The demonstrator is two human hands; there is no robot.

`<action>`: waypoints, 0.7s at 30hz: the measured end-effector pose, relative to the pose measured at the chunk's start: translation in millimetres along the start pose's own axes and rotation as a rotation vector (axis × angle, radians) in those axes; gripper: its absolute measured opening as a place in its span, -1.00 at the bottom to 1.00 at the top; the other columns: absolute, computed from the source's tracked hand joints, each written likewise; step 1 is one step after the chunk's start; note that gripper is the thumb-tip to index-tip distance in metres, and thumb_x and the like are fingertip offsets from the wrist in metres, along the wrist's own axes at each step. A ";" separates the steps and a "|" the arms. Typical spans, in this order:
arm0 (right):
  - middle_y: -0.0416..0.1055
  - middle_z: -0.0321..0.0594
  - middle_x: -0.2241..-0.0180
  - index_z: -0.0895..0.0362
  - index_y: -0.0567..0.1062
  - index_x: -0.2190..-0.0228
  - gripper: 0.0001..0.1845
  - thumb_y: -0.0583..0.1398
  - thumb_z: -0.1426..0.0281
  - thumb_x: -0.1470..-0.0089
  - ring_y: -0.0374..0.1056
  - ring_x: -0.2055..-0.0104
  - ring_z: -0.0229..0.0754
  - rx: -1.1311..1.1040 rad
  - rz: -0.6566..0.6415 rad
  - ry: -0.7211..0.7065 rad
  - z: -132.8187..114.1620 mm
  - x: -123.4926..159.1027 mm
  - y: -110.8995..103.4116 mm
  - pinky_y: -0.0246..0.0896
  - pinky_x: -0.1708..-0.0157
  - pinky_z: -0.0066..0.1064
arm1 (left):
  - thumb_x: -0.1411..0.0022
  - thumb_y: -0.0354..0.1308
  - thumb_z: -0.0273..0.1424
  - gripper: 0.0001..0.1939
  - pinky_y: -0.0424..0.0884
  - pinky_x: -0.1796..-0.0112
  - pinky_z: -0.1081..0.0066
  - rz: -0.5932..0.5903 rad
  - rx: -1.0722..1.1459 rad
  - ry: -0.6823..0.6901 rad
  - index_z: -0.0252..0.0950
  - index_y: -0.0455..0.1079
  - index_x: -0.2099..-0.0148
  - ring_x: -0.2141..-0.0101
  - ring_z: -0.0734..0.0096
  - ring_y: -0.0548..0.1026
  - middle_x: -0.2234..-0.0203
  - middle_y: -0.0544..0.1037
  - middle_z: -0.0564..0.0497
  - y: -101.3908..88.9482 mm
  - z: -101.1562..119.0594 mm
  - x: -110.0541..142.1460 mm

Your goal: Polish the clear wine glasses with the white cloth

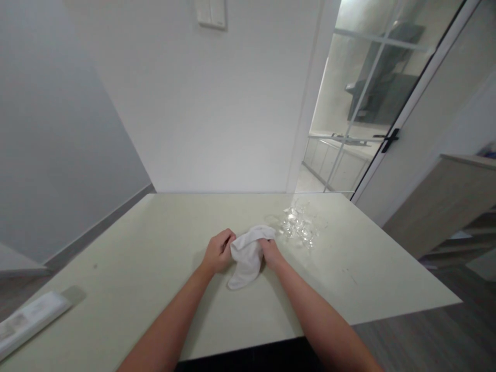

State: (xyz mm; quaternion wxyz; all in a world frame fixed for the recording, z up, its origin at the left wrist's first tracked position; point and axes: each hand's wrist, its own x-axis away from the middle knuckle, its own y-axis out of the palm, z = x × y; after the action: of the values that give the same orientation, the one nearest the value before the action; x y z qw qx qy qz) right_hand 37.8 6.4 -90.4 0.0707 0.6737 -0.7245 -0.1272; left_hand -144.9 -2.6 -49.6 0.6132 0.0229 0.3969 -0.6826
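A white cloth (246,257) hangs between my two hands over the middle of a pale table (163,232). My left hand (218,251) is closed on the cloth's left edge, fingers curled. My right hand (271,252) grips the cloth's upper right part, partly wrapped in it. The cloth's lower end rests on the table top. Just beyond my right hand stand several clear glasses (298,227), close together, hard to tell apart.
A flat white packet (29,320) lies at the table's near left corner. A white wall runs behind the table. A glass door with a black handle (389,140) stands at the right, and a wooden cabinet (445,206) beyond the table's right edge.
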 end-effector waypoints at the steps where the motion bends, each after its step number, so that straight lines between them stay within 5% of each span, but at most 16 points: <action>1: 0.55 -0.21 0.26 0.06 0.51 0.33 -0.74 0.25 0.31 0.18 0.42 0.13 -0.09 0.072 -0.074 -0.058 -1.6 2.1 0.0 0.28 0.02 -0.25 | -0.26 -0.11 -0.17 -0.65 0.22 0.51 0.44 0.022 0.099 -0.121 -0.27 0.27 0.45 0.56 0.44 0.28 0.61 0.31 0.07 2.5 -2.7 -2.3; 4: 0.55 -0.22 0.33 0.07 0.51 0.39 -0.77 0.29 0.36 0.23 0.44 0.22 -0.10 0.218 -0.263 -0.186 -6.3 7.8 2.3 0.29 0.05 -0.23 | -0.24 -0.22 0.00 -0.51 0.03 0.65 0.48 0.016 0.363 -0.491 -0.26 0.24 0.47 0.70 0.50 0.13 0.69 0.22 0.12 6.4 -9.8 -10.1; 6: 0.55 -0.22 0.34 0.08 0.51 0.41 -0.79 0.30 0.35 0.22 0.44 0.24 -0.10 0.245 -0.270 -0.210 -8.7 9.7 4.7 0.30 0.06 -0.22 | -0.23 -0.23 0.03 -0.49 0.00 0.67 0.49 0.013 0.420 -0.564 -0.26 0.25 0.44 0.72 0.52 0.11 0.68 0.24 0.12 5.3 -11.1 -12.2; 10: 0.55 -0.21 0.31 0.06 0.51 0.33 -0.74 0.24 0.28 0.15 0.42 0.14 -0.08 0.190 -0.125 -0.160 -8.8 8.0 6.1 0.25 -0.01 -0.21 | -0.20 -0.04 -0.08 -0.66 0.29 0.47 0.44 0.141 0.206 -0.234 -0.27 0.31 0.24 0.47 0.40 0.37 0.42 0.41 0.01 0.0 -3.4 -5.5; 14: 0.54 -0.20 0.26 0.06 0.50 0.27 -0.70 0.17 0.23 0.08 0.39 0.08 -0.07 0.148 -0.030 -0.051 -2.4 3.7 2.5 0.23 -0.03 -0.21 | -0.22 -0.01 -0.19 -0.77 0.32 0.27 0.37 0.092 -0.032 0.010 -0.25 0.30 0.25 0.34 0.34 0.38 0.37 0.42 -0.02 -0.2 1.7 2.7; 21: 0.54 -0.22 0.30 0.11 0.50 0.36 -0.78 0.27 0.32 0.15 0.42 0.21 -0.10 0.263 -0.290 -0.214 -8.2 10.7 5.5 0.29 0.03 -0.21 | -0.27 -0.13 -0.17 -0.66 0.24 0.46 0.43 0.131 0.145 -0.274 -0.25 0.26 0.42 0.51 0.41 0.29 0.59 0.29 0.09 7.2 -22.1 -6.5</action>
State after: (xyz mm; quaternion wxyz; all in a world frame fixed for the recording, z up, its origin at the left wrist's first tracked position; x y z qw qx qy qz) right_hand 33.9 -4.6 -81.8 -0.1140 0.7570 -0.6337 -0.1111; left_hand -147.2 15.9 -65.1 0.7013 -0.0003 0.2568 -0.6650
